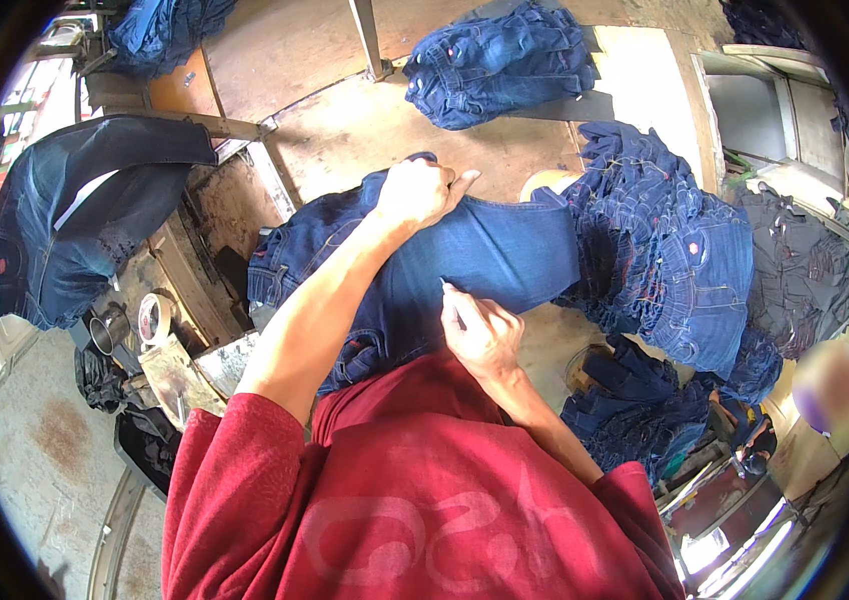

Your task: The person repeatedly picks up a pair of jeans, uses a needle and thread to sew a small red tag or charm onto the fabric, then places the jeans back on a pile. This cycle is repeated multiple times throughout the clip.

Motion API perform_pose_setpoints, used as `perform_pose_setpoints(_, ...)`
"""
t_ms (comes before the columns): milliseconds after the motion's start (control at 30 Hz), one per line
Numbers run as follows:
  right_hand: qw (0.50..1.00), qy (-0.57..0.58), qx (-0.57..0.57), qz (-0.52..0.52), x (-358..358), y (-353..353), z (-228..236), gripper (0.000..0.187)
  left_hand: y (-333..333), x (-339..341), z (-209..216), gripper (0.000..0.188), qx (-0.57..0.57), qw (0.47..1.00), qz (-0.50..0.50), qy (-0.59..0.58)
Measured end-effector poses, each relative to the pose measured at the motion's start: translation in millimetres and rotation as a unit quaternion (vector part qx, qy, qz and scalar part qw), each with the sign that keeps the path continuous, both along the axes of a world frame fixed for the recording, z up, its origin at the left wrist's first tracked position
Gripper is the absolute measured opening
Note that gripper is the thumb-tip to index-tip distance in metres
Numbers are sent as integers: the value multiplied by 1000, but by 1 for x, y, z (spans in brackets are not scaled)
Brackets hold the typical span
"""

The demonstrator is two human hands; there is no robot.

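Observation:
A pair of blue denim jeans (514, 250) lies across the work surface in front of me, its leg reaching to the right. My left hand (416, 195) is closed at the far edge of the jeans, fingers curled on the denim and thumb sticking out to the right. My right hand (484, 338) is closed in a pinch over the nearer part of the leg. From its fingertips pokes a small pale tip, too small to name. A dark waistband part (269, 275) of the jeans bunches at the left, partly hidden by my left forearm.
A large pile of jeans (664, 240) is heaped at the right, with dark garments (804, 265) beyond. Folded jeans (499, 65) lie at the far side; another pair (94, 215) drapes over a frame at the left. A tape roll (155, 318) and metal cup (109, 328) stand below it.

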State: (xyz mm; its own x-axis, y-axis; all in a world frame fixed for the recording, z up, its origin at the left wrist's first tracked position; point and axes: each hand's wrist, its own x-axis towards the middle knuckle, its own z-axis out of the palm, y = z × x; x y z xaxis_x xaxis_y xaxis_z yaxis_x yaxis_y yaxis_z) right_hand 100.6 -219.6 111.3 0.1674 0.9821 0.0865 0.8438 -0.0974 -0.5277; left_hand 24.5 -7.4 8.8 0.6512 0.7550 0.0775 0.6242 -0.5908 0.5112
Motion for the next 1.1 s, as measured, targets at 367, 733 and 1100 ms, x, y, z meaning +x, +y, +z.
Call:
perform_pose_setpoints(367,1000,-24,-14,1,-2,-23,22,23,0,1,-2,57,-21,1000,-2,-2)
perform_pose_setpoints(733,1000,-30,-5,8,0,-3,1,18,0,2,-2,55,-13,1000,7,-1)
perform_pose_setpoints(1100,1000,23,-13,-12,2,-5,8,13,1,3,-1,55,-46,999,17,8)
